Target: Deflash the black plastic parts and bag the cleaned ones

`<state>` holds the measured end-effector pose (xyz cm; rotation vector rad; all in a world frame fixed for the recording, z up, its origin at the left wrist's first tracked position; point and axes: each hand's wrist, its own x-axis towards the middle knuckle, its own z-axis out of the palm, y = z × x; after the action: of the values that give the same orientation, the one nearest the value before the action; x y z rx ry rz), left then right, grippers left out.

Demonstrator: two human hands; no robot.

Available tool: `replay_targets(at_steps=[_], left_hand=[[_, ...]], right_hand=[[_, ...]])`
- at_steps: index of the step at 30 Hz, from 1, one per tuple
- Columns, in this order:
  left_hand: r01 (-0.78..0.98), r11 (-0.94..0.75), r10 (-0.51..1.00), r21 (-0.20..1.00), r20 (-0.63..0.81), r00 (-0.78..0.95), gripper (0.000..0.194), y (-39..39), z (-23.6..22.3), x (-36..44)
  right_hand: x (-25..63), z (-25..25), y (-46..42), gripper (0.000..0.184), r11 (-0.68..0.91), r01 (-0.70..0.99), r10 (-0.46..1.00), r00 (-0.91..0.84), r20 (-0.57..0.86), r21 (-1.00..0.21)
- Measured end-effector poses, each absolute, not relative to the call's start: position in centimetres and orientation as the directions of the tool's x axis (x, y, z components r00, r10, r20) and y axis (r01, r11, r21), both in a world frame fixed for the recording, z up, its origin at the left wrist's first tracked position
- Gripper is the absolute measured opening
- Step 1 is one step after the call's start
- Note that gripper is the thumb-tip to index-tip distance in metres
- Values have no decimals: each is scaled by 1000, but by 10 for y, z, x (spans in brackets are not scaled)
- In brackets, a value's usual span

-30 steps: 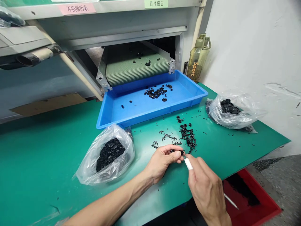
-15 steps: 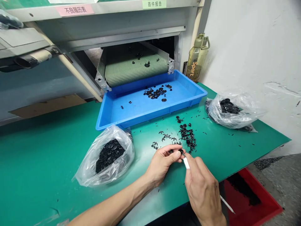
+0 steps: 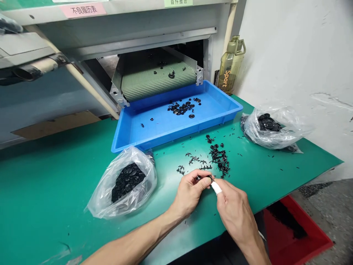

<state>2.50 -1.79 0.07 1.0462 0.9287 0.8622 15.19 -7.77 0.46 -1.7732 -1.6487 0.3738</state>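
Observation:
My left hand [image 3: 190,191] is closed, its thumb and fingers pinching a small black plastic part [image 3: 209,177] above the table. Another bit of black shows between those fingers, mostly covered. In my closed right hand [image 3: 237,209] is a slim white-handled knife [image 3: 216,187], its thin tip against the part by my left thumb. The knife's rear end shows below my right wrist. Just beyond my hands lies a pile of small black plastic parts [image 3: 219,158]. Several branched black scraps [image 3: 194,159] are scattered to its left.
A blue tray [image 3: 157,141] with black parts sits under the end of a green conveyor belt [image 3: 162,84]. Plastic bags of black parts stand at left [image 3: 96,198] and right [image 3: 253,136]. A bottle [image 3: 230,66] is by the wall; a red bin [image 3: 317,235] lies below the table edge.
The knife and my right hand have shifted slightly left and turned a little against the part. My left hand stays nearly in place. The whole view has tilted slightly.

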Motion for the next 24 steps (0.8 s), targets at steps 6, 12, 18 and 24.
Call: replay_targets(at_steps=[6,12,18,24], left_hand=[[-53,254,900,966,-216,380,28,-14,0,27],[47,198,911,979,-202,360,32,-14,2,31],[234,80,912,969,-166,376,30,-12,1,27],[-95,365,871,926,-304,385,27,2,10,25]], right_hand=[[169,11,-67,27,18,735,993,67,99,-678],[163,3,-66,22,3,900,969,105,223,-436],[174,-6,-64,30,39,970,953,37,301,-242],[192,-13,-66,37,24,883,894,191,405,-469]])
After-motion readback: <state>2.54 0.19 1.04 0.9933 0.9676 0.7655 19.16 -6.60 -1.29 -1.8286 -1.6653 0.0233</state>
